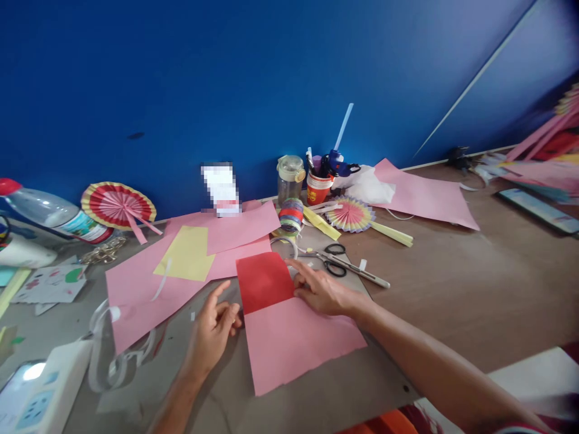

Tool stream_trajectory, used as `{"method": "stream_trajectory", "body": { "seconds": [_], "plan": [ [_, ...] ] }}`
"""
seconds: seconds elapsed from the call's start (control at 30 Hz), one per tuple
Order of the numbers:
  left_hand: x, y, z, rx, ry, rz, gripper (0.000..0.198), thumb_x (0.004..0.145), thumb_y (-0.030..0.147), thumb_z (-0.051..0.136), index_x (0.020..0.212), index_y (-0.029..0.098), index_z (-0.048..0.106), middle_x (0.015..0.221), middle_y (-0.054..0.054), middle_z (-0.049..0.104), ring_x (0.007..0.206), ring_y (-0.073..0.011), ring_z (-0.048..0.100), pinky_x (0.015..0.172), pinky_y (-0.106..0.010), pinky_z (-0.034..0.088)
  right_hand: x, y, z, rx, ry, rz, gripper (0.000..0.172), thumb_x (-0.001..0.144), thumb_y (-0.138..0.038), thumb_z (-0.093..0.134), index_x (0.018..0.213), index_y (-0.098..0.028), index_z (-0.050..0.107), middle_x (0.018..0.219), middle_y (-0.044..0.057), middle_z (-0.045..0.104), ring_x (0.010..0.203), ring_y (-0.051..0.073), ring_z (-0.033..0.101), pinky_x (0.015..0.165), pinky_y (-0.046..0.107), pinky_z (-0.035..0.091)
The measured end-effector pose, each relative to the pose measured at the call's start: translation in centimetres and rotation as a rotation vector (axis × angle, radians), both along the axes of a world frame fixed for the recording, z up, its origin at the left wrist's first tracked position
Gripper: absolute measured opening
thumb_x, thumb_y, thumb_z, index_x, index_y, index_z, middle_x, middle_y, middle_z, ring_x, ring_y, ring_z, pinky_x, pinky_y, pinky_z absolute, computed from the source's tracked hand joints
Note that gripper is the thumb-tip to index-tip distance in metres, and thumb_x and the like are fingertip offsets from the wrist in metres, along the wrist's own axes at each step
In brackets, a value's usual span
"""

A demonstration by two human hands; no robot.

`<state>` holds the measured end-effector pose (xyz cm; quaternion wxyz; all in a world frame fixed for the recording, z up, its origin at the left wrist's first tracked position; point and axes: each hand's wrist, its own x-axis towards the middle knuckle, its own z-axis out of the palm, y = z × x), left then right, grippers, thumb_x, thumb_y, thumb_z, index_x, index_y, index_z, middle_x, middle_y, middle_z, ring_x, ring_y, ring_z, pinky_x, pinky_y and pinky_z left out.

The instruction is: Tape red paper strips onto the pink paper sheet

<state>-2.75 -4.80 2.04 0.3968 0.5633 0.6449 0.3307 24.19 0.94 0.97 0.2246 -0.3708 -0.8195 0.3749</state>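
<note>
The left hand point(212, 328) rested on the table point(452, 301) just beside the left edge of the pink sheet point(294, 343), fingers loosely curled, gripping nothing, knuckles about touching the paper's edge. The right hand point(323, 292) lay flat across the seam where the red sheet point(263, 280) met that pink one, fingers stretched out and pressing down rather than closed on anything. Red sat at the far end, pink ran back toward the near edge of the table, the two lined up as one long strip.

By the look of it, the joining was about done: the edges matched neatly and the palm seemed to be firming the seam, though whether glue or tape held it could not be made out from this angle. No pleats showed in the strip, so any folding was yet to begin.

Finished pieces were there to compare. A red and pink paper fan point(118, 206) stood at the back edge to the left, and a smaller multicoloured fan point(350, 214) lay toward the back middle. Scissors point(344, 263) rested just beyond the right hand, untouched. More pink paper with a yellow sheet point(187, 253) on it spread out left of the strip.
</note>
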Motion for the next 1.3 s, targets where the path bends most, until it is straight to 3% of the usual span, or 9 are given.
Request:
{"method": "stream_trajectory", "body": {
  "seconds": [0.13,0.23,0.37,0.53,0.7,0.77,0.97,1.1,1.3],
  "plan": [
    [-0.2,-0.6,-0.7,0.383,0.297,0.080,0.031,0.088,0.035,0.049,0.114,0.019,0.055,0.071,-0.001,0.062,0.062,-0.0155,0.061,0.062,-0.026,0.048,-0.6,-0.3,-0.1,0.177,-0.111,0.014,0.066,0.084,-0.014,0.042,0.144,-0.016,0.018,0.086,0.003,0.065,0.077,0.018,0.057,0.077,0.033,0.045],
    [0.7,-1.1,-1.2,0.650,0.362,-0.207,0.025,0.088,0.021,0.049,0.112,0.021,0.057,0.085,-0.005,0.065,0.079,-0.0175,0.063,0.076,-0.030,0.050,-1.3,-0.6,-0.1,0.290,-0.191,0.012,0.059,0.086,-0.016,0.039,0.143,-0.011,0.022,0.087,0.007,0.066,0.080,0.022,0.058,0.080,0.038,0.045],
    [2.1,-1.2,-1.5,0.690,0.484,-0.571,0.031,0.087,0.021,0.053,0.118,0.022,0.059,0.114,-0.010,0.063,0.112,-0.0240,0.056,0.100,-0.041,0.042,-2.2,-1.2,0.1,0.347,-0.235,0.006,0.051,0.088,-0.021,0.040,0.138,-0.011,0.031,0.091,0.010,0.067,0.081,0.023,0.059,0.080,0.040,0.045],
    [2.1,-0.7,-2.5,0.677,0.658,-0.753,0.036,0.089,0.031,0.053,0.123,0.021,0.057,0.132,-0.008,0.056,0.128,-0.0273,0.043,0.108,-0.047,0.035,-2.1,-1.0,1.0,0.353,-0.269,-0.039,0.034,0.088,-0.021,0.045,0.120,-0.018,0.054,0.096,0.008,0.065,0.087,0.025,0.058,0.079,0.038,0.043],
    [1.8,-0.7,-3.3,0.730,0.734,-0.761,0.038,0.089,0.030,0.052,0.125,0.018,0.055,0.137,-0.010,0.051,0.131,-0.0279,0.040,0.107,-0.049,0.035,1.7,0.9,3.0,0.340,-0.323,-0.212,0.028,0.089,-0.016,0.041,0.109,-0.016,0.061,0.098,0.010,0.063,0.093,0.022,0.056,0.084,0.034,0.041],
    [1.7,-0.7,-3.5,0.740,0.726,-0.754,0.038,0.089,0.028,0.051,0.125,0.019,0.055,0.137,-0.010,0.051,0.130,-0.0271,0.040,0.108,-0.049,0.034,4.1,1.2,3.4,0.252,-0.486,-0.367,0.026,0.088,-0.018,0.044,0.107,-0.020,0.062,0.097,0.007,0.062,0.092,0.019,0.056,0.082,0.030,0.041],
    [1.6,-0.7,-3.7,0.693,0.740,-0.765,0.046,0.089,0.038,0.051,0.134,0.026,0.048,0.143,-0.008,0.045,0.132,-0.0273,0.039,0.108,-0.048,0.034,8.7,-0.3,1.5,0.222,-0.645,-0.504,0.018,0.079,-0.017,0.055,0.094,-0.016,0.065,0.097,0.011,0.061,0.092,0.023,0.055,0.081,0.032,0.041],
    [1.7,-0.7,-3.7,0.705,0.774,-0.785,0.049,0.089,0.043,0.050,0.135,0.025,0.046,0.144,-0.010,0.043,0.134,-0.0290,0.036,0.107,-0.051,0.034,9.3,-0.9,0.5,0.239,-0.626,-0.522,0.016,0.080,-0.014,0.051,0.089,-0.017,0.064,0.091,0.009,0.062,0.090,0.022,0.056,0.081,0.030,0.041],
    [1.9,-1.0,-3.5,0.666,0.828,-0.785,0.048,0.091,0.043,0.047,0.134,0.024,0.047,0.144,-0.011,0.042,0.135,-0.0295,0.033,0.107,-0.052,0.033,9.9,-2.2,2.2,0.325,-0.355,-0.632,0.021,0.085,-0.020,0.047,0.103,-0.017,0.057,0.098,0.009,0.061,0.087,0.020,0.058,0.076,0.028,0.044]
  ]
}}
